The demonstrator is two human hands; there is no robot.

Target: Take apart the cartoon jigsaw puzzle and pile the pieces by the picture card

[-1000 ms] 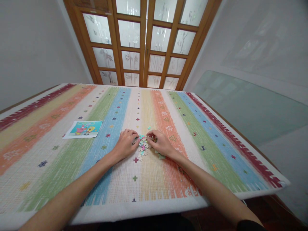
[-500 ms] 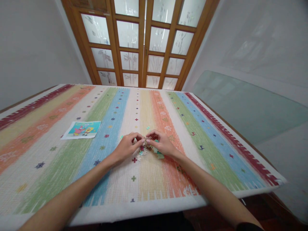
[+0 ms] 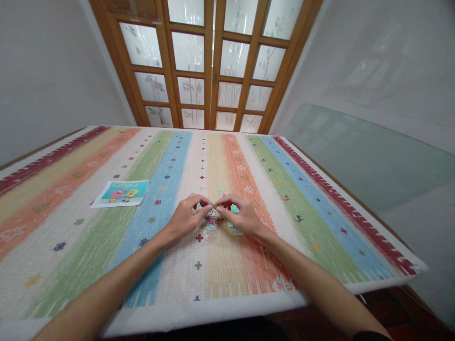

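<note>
A small heap of loose jigsaw pieces (image 3: 210, 223) lies on the striped cloth in front of me. My left hand (image 3: 186, 216) and my right hand (image 3: 240, 215) meet just above the heap, fingertips touching. Each hand pinches a small puzzle piece, and the two pieces are held together between thumbs and forefingers. A teal piece (image 3: 233, 209) shows by my right fingers.
A table with a striped, multicoloured cloth (image 3: 106, 227) fills the view. A cartoon reference picture (image 3: 121, 192) lies flat to the left. Wooden doors with frosted glass panes (image 3: 209, 61) stand behind the table. A glass sheet (image 3: 355, 151) leans by the right wall.
Both hands rose from the heap, where they were sorting pieces, and came together with their fingertips pinched over it.
</note>
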